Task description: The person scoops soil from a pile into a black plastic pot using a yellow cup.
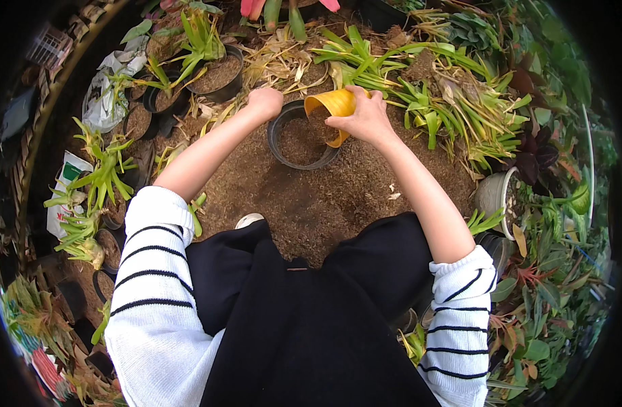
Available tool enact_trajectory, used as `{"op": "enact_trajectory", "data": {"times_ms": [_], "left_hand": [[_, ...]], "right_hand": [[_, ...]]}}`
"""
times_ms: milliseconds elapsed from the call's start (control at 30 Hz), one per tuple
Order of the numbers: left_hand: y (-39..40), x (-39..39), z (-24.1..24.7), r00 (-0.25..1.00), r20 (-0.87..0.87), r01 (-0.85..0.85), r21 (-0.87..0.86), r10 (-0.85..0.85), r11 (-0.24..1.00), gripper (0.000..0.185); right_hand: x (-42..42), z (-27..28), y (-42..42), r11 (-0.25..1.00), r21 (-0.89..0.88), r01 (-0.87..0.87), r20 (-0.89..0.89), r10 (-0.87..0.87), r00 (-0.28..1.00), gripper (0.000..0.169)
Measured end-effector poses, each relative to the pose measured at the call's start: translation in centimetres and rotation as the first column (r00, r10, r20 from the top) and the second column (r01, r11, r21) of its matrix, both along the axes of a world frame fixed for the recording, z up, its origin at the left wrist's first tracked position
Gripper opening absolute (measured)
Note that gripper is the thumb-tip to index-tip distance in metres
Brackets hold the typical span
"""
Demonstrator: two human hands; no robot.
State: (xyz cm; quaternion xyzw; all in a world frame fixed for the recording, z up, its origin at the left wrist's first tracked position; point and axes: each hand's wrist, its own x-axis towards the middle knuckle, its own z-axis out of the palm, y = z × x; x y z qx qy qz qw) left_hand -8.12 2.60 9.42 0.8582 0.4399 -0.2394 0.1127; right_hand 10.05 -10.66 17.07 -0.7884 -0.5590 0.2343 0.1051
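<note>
My right hand [364,116] grips a yellow plastic cup-like container [333,104], tilted on its side over the right part of a black plastic pot [311,165]. Brown soil [321,122] shows in the container's mouth, and more soil [300,142] lies inside the pot. The pot stands on loose brown soil in front of me. My left hand [266,103] is curled just beyond the pot's upper left rim; its fingertips are hidden, so I cannot tell whether it holds anything.
Uprooted green plants [438,102] with long leaves are piled at the right. Soil-filled black pots [219,76] stand at the upper left. Dry leaves [278,56] lie beyond the pot. A whitish pot [494,198] is at the right, and a white plastic bag [107,96] at the left.
</note>
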Motion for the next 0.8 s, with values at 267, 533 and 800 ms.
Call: {"op": "enact_trajectory", "data": {"times_ms": [267,533,800], "left_hand": [[-0.4,0.4,0.3,1.000,-0.016,-0.019,0.000,0.019,1.000,0.025],[-0.2,0.4,0.1,0.999,-0.041,-0.007,0.001,0.007,1.000,0.025],[-0.4,0.5,0.4,0.999,-0.033,-0.011,0.006,0.012,1.000,0.026]], "right_hand": [[0.7,-0.1,-0.4,0.999,0.010,-0.033,0.113,0.032,0.993,0.091],[0.7,0.0,-0.4,0.999,-0.015,-0.047,0.057,0.048,0.997,0.092],[1.2,-0.6,-0.4,0.992,0.003,-0.127,0.046,0.126,0.991,0.092]]}}
